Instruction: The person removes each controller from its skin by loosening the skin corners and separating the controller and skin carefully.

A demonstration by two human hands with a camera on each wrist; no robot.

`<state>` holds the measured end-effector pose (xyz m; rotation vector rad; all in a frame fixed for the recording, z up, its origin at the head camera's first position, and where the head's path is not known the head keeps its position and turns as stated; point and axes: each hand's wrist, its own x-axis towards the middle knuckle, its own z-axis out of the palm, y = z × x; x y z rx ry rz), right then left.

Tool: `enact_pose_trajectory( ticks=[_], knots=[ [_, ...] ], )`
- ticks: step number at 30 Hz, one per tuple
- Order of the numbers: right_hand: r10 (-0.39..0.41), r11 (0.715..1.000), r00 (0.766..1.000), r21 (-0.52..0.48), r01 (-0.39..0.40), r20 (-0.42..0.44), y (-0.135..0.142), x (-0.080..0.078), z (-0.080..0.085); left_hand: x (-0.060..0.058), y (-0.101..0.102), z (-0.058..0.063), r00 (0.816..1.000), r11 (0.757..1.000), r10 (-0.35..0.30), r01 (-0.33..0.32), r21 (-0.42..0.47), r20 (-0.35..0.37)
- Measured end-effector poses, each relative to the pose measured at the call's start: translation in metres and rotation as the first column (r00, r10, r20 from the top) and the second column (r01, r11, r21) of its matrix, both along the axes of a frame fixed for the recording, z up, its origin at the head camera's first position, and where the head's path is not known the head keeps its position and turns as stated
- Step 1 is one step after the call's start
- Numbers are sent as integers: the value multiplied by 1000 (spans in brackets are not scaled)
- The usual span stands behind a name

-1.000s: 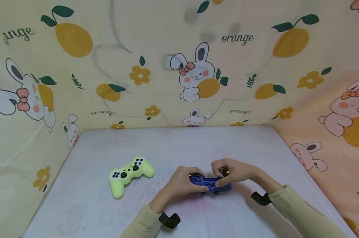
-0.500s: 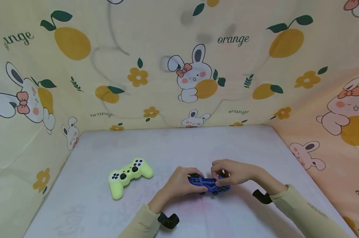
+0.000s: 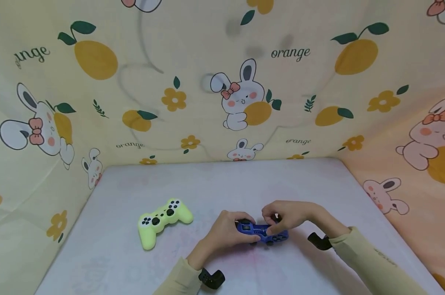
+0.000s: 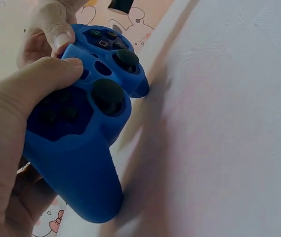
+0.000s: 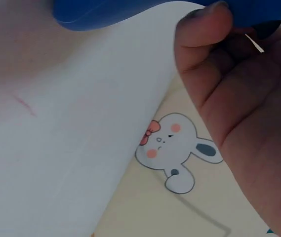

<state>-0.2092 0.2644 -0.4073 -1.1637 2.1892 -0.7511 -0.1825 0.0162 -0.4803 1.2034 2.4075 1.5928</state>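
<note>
A blue game controller with dark sticks and buttons is held by both hands, close over the table. Its blue skin has cut-outs around the buttons and stands up in a raised edge near the middle. My left hand grips the left half, thumb across the front, fingers behind. Curled at the top edge, my right hand pinches the middle-right part, its thumb on the face beside that raised edge in the left wrist view. In the right wrist view, the controller's blue underside shows above the right hand.
A yellow-green game controller lies face up on the white table, left of the hands. Printed cloth walls rise behind the table and at both sides. A black wrist camera sits on the left sleeve, another wrist camera on the right.
The head view has shifted slightly, so the whole scene sits a little lower. Both hands keep hold of the blue controller in nearly the same place; the yellow-green one has not moved.
</note>
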Motion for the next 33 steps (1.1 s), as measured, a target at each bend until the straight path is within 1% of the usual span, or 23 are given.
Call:
enact_pose_trajectory(
  ticks=[3, 5, 7, 10, 12, 14, 16, 18, 19, 21, 23, 25, 26, 27, 33],
  knots=[
    [-4, 998, 999, -63, 6, 31, 3, -1, -4, 0, -1, -1, 1000, 1000, 12, -11, 5, -17],
    [-17, 995, 998, -100, 22, 56, 4, -1, -6, -1, -2, -1, 999, 1000, 20, -20, 1, -26],
    [-36, 991, 997, -125, 44, 61, 5, 0, -9, -1, -3, -1, 999, 1000, 27, -28, -4, -32],
    [-79, 984, 997, -161, 82, 21, 7, 2, -14, -1, -4, 0, 999, 999, 38, -38, -11, -26],
    [-120, 977, 992, -184, 112, -38, 8, 5, -15, -1, -4, 0, 999, 999, 43, -43, -15, -13],
    [-176, 967, 980, -200, 156, -88, 9, 9, -16, 0, -4, -1, 999, 999, 43, -43, -16, 7],
    [-245, 954, 961, -205, 217, -126, 11, 15, -14, 0, -3, -1, 999, 999, 40, -40, -13, 24],
    [-311, 938, 939, -209, 278, -147, 11, 20, -12, 1, -3, -2, 998, 999, 38, -37, -10, 40],
    [-338, 928, 929, -215, 303, -151, 8, 25, -7, 1, -3, -2, 998, 999, 37, -36, -10, 44],
    [-376, 914, 912, -227, 336, -164, 7, 29, -6, 0, -3, -2, 998, 999, 39, -39, -12, 49],
    [-385, 907, 906, -251, 337, -175, 5, 31, -5, 0, -4, -1, 998, 999, 42, -41, -19, 47],
    [-383, 906, 905, -266, 329, -187, 5, 31, -5, 0, -4, -2, 998, 999, 43, -42, -24, 42],
    [-380, 907, 905, -269, 323, -193, 7, 29, -9, 0, -4, -2, 998, 999, 43, -42, -25, 39],
    [-376, 908, 905, -274, 317, -199, 7, 28, -9, 0, -3, -2, 998, 999, 43, -43, -27, 34],
    [-387, 912, 891, -242, 332, -235, 7, 31, -3, -1, 1, -3, 999, 999, 32, -32, -9, 1]
  ],
)
